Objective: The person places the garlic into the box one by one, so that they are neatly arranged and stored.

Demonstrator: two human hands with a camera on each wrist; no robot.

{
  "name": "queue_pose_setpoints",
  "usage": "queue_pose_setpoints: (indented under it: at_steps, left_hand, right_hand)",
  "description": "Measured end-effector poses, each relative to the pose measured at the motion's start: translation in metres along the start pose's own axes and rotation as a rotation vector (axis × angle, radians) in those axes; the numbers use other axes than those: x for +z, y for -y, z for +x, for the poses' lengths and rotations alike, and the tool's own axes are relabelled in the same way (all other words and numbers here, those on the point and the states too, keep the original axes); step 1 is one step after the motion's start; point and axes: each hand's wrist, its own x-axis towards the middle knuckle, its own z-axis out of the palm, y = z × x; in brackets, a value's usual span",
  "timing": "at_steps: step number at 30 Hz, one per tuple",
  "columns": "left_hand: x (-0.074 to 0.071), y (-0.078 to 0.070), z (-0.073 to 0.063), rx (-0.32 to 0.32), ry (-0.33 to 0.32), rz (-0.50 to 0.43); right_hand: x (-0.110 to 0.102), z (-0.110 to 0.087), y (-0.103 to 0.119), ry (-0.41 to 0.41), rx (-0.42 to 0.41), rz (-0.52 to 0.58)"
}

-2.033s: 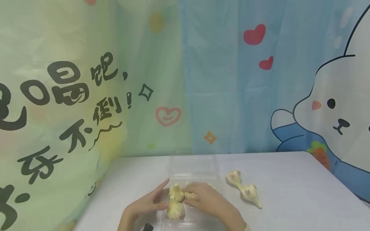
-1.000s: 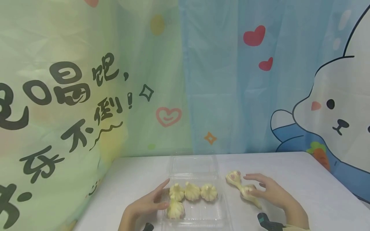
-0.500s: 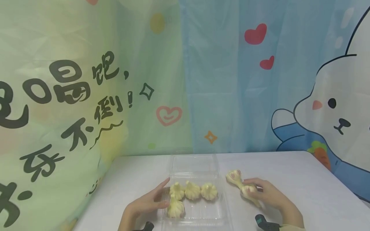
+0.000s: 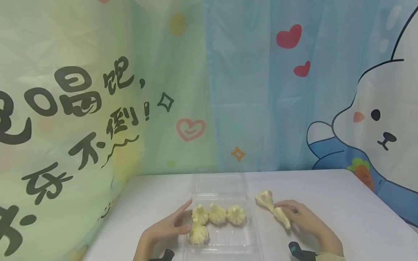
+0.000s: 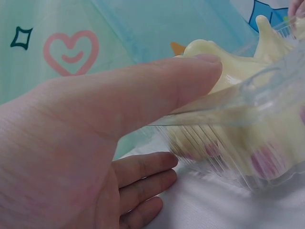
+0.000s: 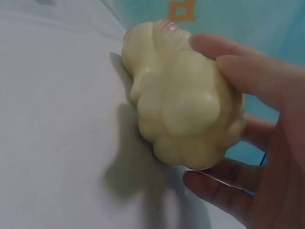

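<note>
Cream-coloured garlic [image 6: 183,107] there, gripped by the right hand [image 4: 305,217], left hand [image 4: 167,228] straight-fingered against the clear box [image 4: 230,237]!

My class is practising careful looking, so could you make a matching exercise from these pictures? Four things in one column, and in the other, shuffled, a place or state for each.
Things
1. Left hand
2. Right hand
3. Four garlic bulbs
4. Clear plastic box

Places and states
A. Holds a garlic bulb to the right of the box
B. Has its lid open
C. At the left edge of the box
D. Inside the box

Right pairs: 1-C, 2-A, 3-D, 4-B
</note>
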Motion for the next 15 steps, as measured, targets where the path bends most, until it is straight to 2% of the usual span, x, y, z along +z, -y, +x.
queue_pose_setpoints:
  at_steps: [5,10,13,15]
  left_hand:
    - [-0.0005,0.0007,0.0004,-0.004,-0.006,0.015]
    - [-0.0013,0.0014,0.0017,-0.006,-0.009,0.025]
    - [-0.0015,0.0021,0.0016,-0.003,-0.006,0.023]
    - [-0.0015,0.003,0.0013,0.001,-0.006,0.025]
  right_hand:
    - [-0.0013,0.0017,0.0032,0.033,0.083,-0.001]
    - [-0.0049,0.003,0.0078,0.103,0.195,0.067]
    - [-0.0062,0.002,0.0082,0.127,0.225,0.096]
    - [-0.0064,0.0005,0.006,0.143,0.203,0.084]
